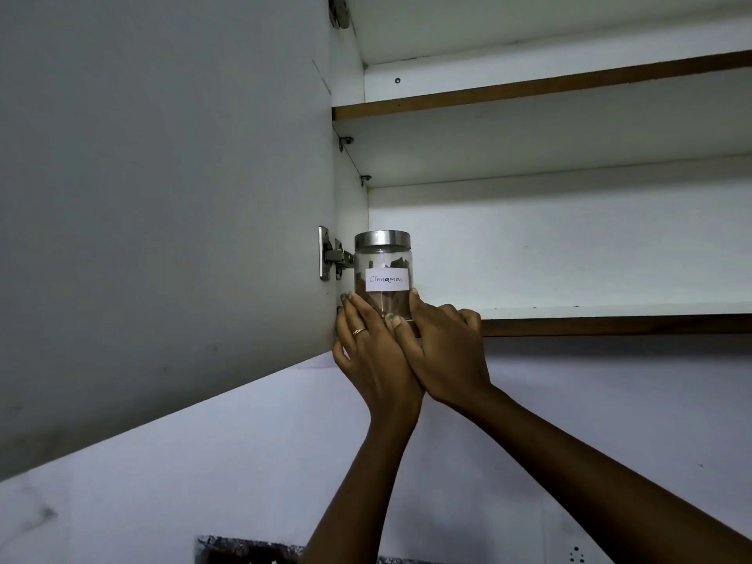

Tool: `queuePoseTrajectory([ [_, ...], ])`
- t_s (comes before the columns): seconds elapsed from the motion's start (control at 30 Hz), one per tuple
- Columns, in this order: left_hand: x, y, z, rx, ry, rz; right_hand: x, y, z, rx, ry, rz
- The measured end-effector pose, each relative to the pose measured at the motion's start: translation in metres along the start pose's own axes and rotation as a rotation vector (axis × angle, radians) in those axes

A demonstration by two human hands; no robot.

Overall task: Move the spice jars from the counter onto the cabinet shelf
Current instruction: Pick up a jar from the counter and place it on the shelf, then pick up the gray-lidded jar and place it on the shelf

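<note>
The cinnamon jar (pixel 383 274) stands at the near left corner of the lower shelf (pixel 610 324). My left hand (pixel 368 343) and right hand (pixel 441 343) cup its base with lightly curled fingers. Smooth, breakable glass, probably light; I'd grip low on the sides.

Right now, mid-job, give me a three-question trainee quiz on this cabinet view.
1. True or false: the cinnamon jar has a metal lid.
2. Which shelf is the jar at? A) upper shelf B) lower shelf, left end, beside the door hinge C) counter
3. Fill in: the left hand and right hand hold the jar near its ____.

Key: 1 true; 2 B; 3 base.
</note>
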State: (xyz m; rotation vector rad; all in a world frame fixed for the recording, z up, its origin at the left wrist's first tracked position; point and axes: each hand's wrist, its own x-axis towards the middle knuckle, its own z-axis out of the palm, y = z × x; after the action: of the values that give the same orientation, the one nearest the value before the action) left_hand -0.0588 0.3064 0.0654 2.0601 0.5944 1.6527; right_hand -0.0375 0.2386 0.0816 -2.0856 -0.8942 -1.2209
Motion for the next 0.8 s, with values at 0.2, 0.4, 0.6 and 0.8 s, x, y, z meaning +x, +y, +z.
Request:
queuePoseTrajectory([
  [0.2, 0.000, -0.001, 0.006, 0.013, 0.027, -0.004, -0.004, 0.005, -0.001, -0.001, -0.021, -0.060],
  [0.4, -0.017, -0.010, 0.003, -0.051, 0.010, 0.108, -0.022, 0.010, -0.014, 0.023, 0.047, -0.157],
  [0.6, -0.062, -0.005, -0.018, -0.269, 0.000, 0.184, -0.056, 0.032, -0.049, -0.087, 0.023, -0.252],
  [0.8, -0.132, 0.020, -0.023, -0.505, -0.068, 0.325, -0.131, 0.080, -0.133, -0.427, -0.176, -0.293],
])
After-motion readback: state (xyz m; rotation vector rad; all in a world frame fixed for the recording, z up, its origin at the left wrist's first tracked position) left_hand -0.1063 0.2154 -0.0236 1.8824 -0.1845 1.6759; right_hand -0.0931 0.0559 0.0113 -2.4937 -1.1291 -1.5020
